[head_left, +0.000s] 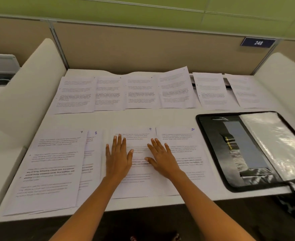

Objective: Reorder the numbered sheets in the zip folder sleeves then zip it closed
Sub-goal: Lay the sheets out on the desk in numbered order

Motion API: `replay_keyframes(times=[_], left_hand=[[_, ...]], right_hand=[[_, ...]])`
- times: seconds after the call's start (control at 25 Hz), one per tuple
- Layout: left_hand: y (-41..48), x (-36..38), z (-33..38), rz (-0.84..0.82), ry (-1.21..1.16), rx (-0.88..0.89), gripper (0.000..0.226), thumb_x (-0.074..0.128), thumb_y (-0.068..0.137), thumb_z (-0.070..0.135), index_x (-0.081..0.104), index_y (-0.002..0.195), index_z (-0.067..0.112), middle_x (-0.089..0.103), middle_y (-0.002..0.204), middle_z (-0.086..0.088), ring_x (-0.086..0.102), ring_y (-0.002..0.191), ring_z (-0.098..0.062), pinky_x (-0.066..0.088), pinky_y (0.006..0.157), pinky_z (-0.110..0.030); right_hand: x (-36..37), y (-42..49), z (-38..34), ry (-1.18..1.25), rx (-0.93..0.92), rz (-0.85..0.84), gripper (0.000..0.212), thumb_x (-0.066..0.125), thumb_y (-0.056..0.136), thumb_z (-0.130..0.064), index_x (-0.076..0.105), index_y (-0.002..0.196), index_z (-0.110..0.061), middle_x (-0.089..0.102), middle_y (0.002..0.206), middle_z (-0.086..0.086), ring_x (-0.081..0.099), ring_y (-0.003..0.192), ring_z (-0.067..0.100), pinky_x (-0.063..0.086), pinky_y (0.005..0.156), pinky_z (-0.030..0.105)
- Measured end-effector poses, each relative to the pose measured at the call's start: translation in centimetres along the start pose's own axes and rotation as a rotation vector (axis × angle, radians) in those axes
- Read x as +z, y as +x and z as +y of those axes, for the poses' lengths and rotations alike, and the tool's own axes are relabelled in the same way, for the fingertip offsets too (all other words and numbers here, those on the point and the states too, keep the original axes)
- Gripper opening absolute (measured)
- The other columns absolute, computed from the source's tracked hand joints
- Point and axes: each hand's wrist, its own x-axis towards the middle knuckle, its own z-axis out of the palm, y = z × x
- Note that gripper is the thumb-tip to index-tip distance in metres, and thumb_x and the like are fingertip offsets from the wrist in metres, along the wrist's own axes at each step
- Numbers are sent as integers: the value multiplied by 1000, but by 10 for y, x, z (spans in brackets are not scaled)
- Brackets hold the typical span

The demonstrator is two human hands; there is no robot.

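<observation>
1. I see both hands flat on the sheet marked 9 (138, 185). The left hand (118, 157) and right hand (162, 159) have their fingers straight and spread, grasping nothing and only pressing the paper. I judge they are squaring it into its place.
2. The near row reads sheet 7 (52, 171), sheet 8 (92, 153), then 9 and sheet 10 (192, 153), with edges overlapping. A far row (143, 92) of six sheets lies behind. I think they are spread out so the corner numbers can be read.
3. Every sheet's long side runs away from me, with its numbered top toward the partition.
4. The zip folder (211, 153) lies open and unzipped at the desk's right, just beside sheet 10. Its clear sleeves (273, 145) are on its right half, and its long side also runs front to back.
</observation>
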Motion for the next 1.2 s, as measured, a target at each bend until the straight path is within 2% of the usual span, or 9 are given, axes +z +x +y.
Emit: replay_keyframes(times=[0.08,0.28,0.68,0.76,0.84,0.96,1.0,1.08,1.2], left_hand=[[4,10,31,-12,5,23,79,6,94,58,36,146,7,27,156,-12,23,145,-30,15,115,-54],[10,38,110,-43,5,37,91,-13,90,63,29,149,9,18,159,-11,14,148,-27,6,117,-49],[27,77,232,-143,55,91,84,0,94,62,43,143,10,35,152,-14,35,139,-33,24,110,-54],[33,78,254,-173,83,98,81,4,92,63,36,147,14,26,156,-11,26,144,-31,15,113,-50],[40,80,272,-169,120,135,80,4,89,63,19,153,18,7,161,-8,7,148,-27,-1,115,-46],[54,88,294,-200,155,216,90,-17,78,65,-3,154,20,-14,160,-4,-18,146,-21,-15,113,-42],[59,86,302,-204,143,250,93,-20,75,66,-3,154,19,-14,161,-4,-19,146,-20,-15,113,-41],[71,89,317,-219,126,290,86,-10,85,67,-1,154,17,-12,161,-5,-16,147,-21,-12,116,-41],[93,89,338,-236,105,334,70,17,100,56,1,154,15,-9,162,-6,-12,148,-21,-3,120,-43]], right_hand=[[-3,-9,26,-14,10,19,97,-15,76,-68,12,155,-19,-1,163,3,-7,150,18,-8,117,39],[-13,-30,98,0,20,15,92,-7,78,-68,12,155,-21,-3,163,1,-10,149,17,-10,116,39],[-28,-59,224,2,95,51,103,-19,72,-73,11,155,-20,-5,163,4,-16,147,18,-7,118,43],[-32,-63,242,36,125,46,101,-14,72,-73,11,155,-21,-6,163,2,-21,144,15,-9,117,41],[-37,-63,256,57,164,39,99,-10,72,-72,12,155,-22,-7,162,1,-20,146,15,-10,117,42],[-44,-57,276,57,202,78,101,-13,72,-72,14,155,-21,-4,163,4,-15,148,18,-7,118,42],[-48,-56,281,56,214,84,103,-15,70,-73,14,155,-20,-3,163,5,-12,149,20,-4,119,43],[-53,-54,294,66,227,89,107,-17,71,-77,16,154,-19,0,163,7,-8,150,23,2,120,47],[-66,-43,313,66,268,101,80,8,91,-66,17,154,-18,1,163,9,-5,150,25,8,121,50]])
